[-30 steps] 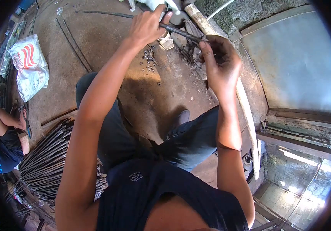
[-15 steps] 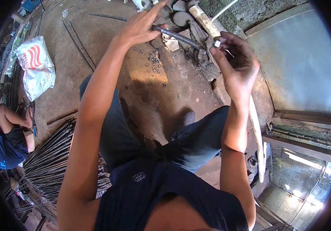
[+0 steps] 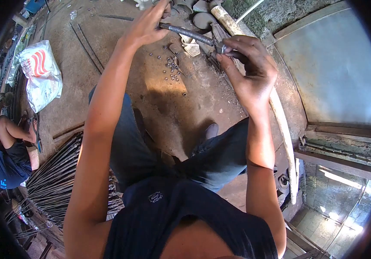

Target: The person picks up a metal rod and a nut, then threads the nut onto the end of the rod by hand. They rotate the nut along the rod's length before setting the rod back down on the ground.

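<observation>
Brown, oil-stained concrete floor takes up most of the view, with open bare room across its upper left between the plastic bag and the person's left arm. To the right the floor ends at a raised grey slab, and a pale pipe runs along that edge from the top down to the lower right. At the lower left a bundle of thin steel rods lies fanned out, close beside the person's left leg; another person crouches at the far left edge, well apart from the hands. Two loose rods lie on the open floor near the bag.

The left hand is closed around the threaded rod, which is held in the air above the floor near the top of the view, slanting down to the right. The right hand has its fingers pinched together on a small nut at the rod's right end. Beneath the rod, small nuts lie scattered on the floor.
</observation>
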`<state>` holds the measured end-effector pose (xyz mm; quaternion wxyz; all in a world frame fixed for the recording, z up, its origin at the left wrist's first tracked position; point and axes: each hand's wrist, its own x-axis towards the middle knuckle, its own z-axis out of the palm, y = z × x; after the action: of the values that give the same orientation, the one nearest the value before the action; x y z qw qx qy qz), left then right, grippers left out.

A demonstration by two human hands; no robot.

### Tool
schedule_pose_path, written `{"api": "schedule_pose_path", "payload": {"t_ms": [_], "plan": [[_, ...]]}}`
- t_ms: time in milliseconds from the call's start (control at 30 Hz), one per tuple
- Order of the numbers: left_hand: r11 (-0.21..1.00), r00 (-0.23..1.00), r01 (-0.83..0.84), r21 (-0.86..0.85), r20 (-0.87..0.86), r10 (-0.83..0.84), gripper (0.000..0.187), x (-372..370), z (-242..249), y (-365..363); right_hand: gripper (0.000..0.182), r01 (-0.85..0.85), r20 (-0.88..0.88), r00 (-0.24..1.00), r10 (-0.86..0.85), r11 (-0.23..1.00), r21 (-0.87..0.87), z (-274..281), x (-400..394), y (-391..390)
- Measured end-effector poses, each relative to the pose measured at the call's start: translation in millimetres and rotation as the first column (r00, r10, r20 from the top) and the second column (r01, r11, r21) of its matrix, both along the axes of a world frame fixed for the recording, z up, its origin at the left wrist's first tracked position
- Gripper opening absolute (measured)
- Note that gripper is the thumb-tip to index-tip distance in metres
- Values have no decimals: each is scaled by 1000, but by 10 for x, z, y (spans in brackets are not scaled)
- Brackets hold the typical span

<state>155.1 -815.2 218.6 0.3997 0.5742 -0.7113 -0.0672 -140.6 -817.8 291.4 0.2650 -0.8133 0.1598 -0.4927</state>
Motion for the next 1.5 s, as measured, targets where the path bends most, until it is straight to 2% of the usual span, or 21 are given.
{"api": "schedule_pose_path", "payload": {"t_ms": [33,100,167,267,367,433,567,633,733,800,867,933,967,1033,1233,1500], "plan": [[1000,999,-26,3,39,26,100,-9,1,0,31,1,-2,1000,-1,1000,-1,-8,7,-5],[1000,1000,-7,0,18,7,100,-2,-16,5,31,11,-9,1000,-11,997,-78,-36,30,-31],[1000,1000,10,0,-3,-10,100,8,-38,1,31,11,-17,1000,-12,997,-80,-41,46,-18],[993,997,65,-100,-34,-68,100,-19,-41,-23,31,21,-42,999,-26,994,-111,-38,53,-16],[999,998,44,-31,-38,-45,100,-38,-8,-14,31,41,-51,997,-49,989,-145,-57,63,-22],[996,1000,-7,86,-11,8,101,-50,22,1,31,52,-43,997,-59,987,-149,-65,71,-22],[989,999,-45,141,7,45,102,-62,36,-24,30,85,-55,994,-97,977,-196,-32,66,-7],[991,997,68,-111,-18,-70,103,-42,-42,-71,30,99,-70,991,-118,969,-225,-2,58,25],[998,998,57,-19,-14,-57,104,-47,-8,-51,29,134,-107,981,-164,961,-240,13,47,54],[998,998,56,-16,-9,-56,105,-51,3,-44,29,154,-113,976,-189,952,-265,5,45,45],[998,999,54,-13,-3,-54,106,-51,24,-33,28,154,-104,977,-187,953,-261,12,49,50],[997,1000,28,78,-10,-27,105,-81,81,3,27,153,-97,978,-183,954,-258,23,55,62],[997,1000,28,78,-10,-27,105,-89,49,-19,26,157,-107,976,-187,957,-243,29,57,73],[996,992,86,-39,-90,-89,104,-118,-8,-62,26,161,-116,975,-191,960,-229,28,66,87],[998,998,58,26,-6,-58,105,-67,14,-60,25,195,-112,967,-229,948,-252,26,82,98],[996,996,84,9,-33,-83,105,-71,33,-34,25,205,-130,964,-233,958,-200,6,87,107]]}}
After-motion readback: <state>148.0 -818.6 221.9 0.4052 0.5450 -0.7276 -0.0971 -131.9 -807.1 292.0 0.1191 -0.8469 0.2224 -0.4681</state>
